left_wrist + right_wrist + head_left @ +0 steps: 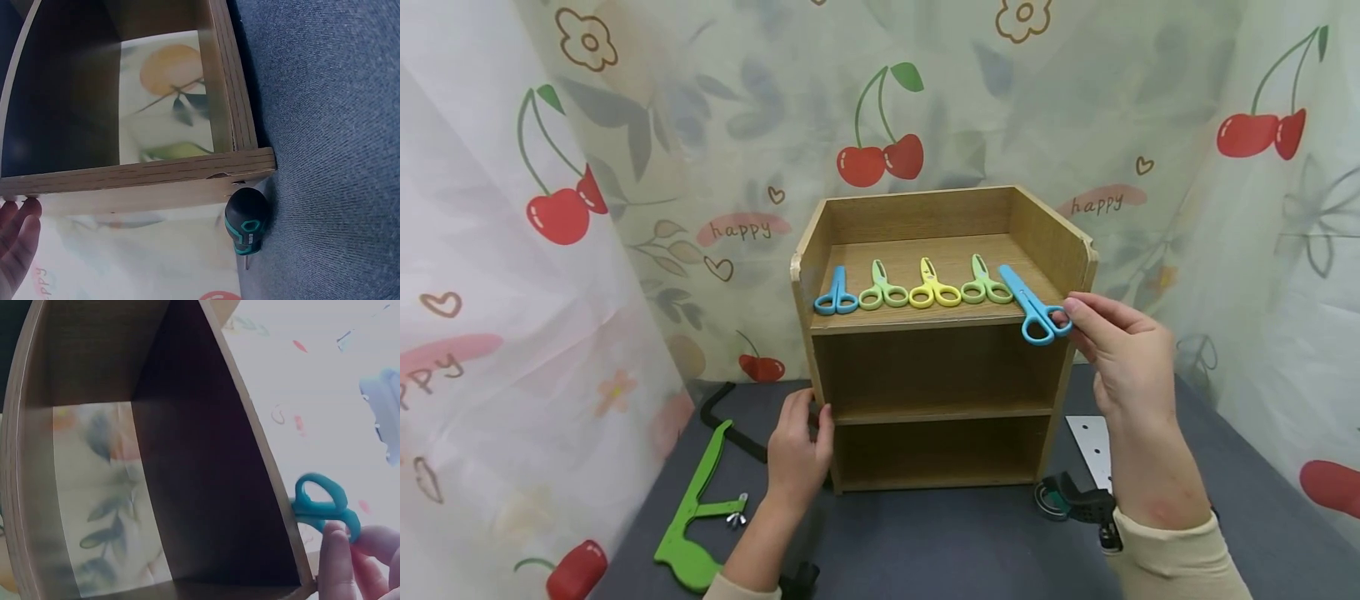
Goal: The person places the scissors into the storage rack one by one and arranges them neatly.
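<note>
My right hand pinches one handle loop of a pair of blue scissors, whose blades point back over the top shelf's right front edge. In the right wrist view the scissors' teal-looking loops show beyond the shelf edge, between thumb and fingers. On the wooden shelf unit's top level lies a row of scissors: blue ones at the left, green ones, yellow ones and more green ones. My left hand rests against the unit's left side, fingertips at its edge.
A green hand-saw-like frame with a wing nut lies at the left, near a black bent bar. A stubby black and teal screwdriver stands beside the unit. A white perforated plate lies at the right, behind a wrist camera mount.
</note>
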Demonstrator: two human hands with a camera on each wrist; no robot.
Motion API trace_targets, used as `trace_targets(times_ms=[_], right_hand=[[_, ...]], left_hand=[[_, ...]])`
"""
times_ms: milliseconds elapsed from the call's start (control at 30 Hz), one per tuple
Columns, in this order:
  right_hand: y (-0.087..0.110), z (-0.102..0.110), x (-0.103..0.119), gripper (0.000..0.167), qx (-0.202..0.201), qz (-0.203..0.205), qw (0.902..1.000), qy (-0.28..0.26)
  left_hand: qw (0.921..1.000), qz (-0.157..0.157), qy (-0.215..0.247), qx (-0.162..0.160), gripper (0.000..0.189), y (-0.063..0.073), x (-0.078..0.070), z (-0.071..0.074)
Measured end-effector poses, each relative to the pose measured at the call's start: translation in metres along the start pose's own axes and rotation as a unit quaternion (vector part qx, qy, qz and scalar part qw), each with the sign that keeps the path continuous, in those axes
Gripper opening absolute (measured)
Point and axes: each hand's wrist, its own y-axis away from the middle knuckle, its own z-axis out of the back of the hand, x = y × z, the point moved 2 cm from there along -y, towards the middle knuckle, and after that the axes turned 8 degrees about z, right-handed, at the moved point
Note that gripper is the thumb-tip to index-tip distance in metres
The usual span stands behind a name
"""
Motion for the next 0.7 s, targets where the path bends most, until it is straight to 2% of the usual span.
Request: trace_targets(times_ms=[233,400,500,567,633,700], right_hand=[[0.006,-0.003,-0.003,0.036,-0.029,-0.007,0.997,-0.072],[0.01,-0.004,-0.006,0.038,-0.043,0.011,0.9942,-0.098],[0.013,-0.006,-0.008,0.038,-0.047,0.048,0.9957,-0.064],[0.015,-0.007,-0.01,0.037,-0.048,0.081,0.9954,-0.022],[0.017,-0.007,-0.013,0.035,-0.048,0.118,0.9914,0.029],[0.018,-0.007,-0.015,0.032,-0.049,0.158,0.9828,0.083]], left_hand=[[1.0,0.002,-0.003,0.0,0.021,0.0,0.0,0.0],[0.9999,-0.003,-0.006,-0.008,0.022,0.0,0.001,-0.001],[0.9999,-0.007,-0.007,-0.012,0.023,0.0,0.001,-0.001],[0.9999,-0.007,-0.007,-0.013,0.023,0.0,0.001,-0.001],[0.9999,-0.007,-0.006,-0.011,0.022,0.0,0.001,-0.001],[0.9999,-0.006,-0.004,-0.009,0.022,0.0,0.0,-0.001]])
